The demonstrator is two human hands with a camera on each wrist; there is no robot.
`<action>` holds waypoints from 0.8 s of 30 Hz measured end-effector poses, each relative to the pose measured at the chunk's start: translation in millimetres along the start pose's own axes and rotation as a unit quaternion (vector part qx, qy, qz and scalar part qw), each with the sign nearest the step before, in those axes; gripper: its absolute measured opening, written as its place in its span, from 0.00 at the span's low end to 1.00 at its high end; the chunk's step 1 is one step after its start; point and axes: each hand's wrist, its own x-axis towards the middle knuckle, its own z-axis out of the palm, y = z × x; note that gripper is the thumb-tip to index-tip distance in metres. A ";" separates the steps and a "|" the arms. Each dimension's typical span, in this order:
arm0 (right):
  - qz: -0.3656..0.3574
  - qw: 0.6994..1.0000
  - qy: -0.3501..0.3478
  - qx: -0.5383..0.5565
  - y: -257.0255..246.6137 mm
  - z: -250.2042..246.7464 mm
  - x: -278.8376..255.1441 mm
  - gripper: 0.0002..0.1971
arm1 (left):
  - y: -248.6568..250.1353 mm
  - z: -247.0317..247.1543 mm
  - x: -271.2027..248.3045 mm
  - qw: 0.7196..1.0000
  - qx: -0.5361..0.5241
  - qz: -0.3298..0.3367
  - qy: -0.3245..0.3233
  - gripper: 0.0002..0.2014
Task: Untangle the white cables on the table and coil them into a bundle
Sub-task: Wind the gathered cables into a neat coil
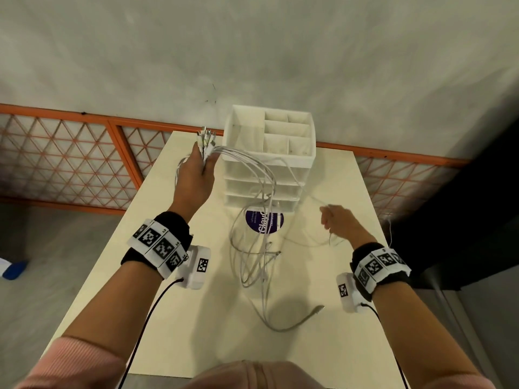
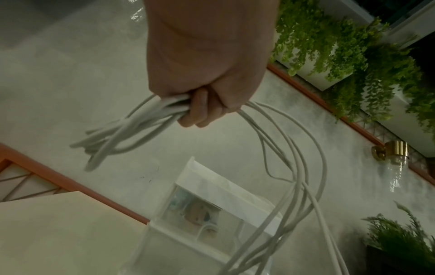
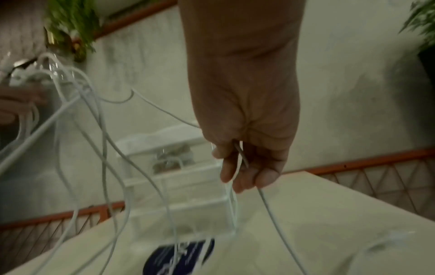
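Gripping white cables (image 1: 252, 175) in left hand (image 1: 196, 175), right hand (image 1: 341, 221) pinching 1 strand, organizer (image 1: 269, 153) compartments bare.

Right hand (image 3: 247, 134) has one thin white cable (image 3: 273, 210) pinched between thumb and fingers, trailing down below the grip. More white cables (image 3: 103, 130) hang left of it, over what looks like a blurry clear drawer unit (image 3: 183, 186).

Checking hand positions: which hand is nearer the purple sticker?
Right. The right hand hovers just right of the sticker; the left hand is raised farther back-left, gripping cables.
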 end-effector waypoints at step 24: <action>-0.231 0.960 -0.114 0.114 -139.8 -25.7 -59.8 0.27 | 43.3 12.5 -11.3 0.995 -0.004 0.077 -0.057 0.22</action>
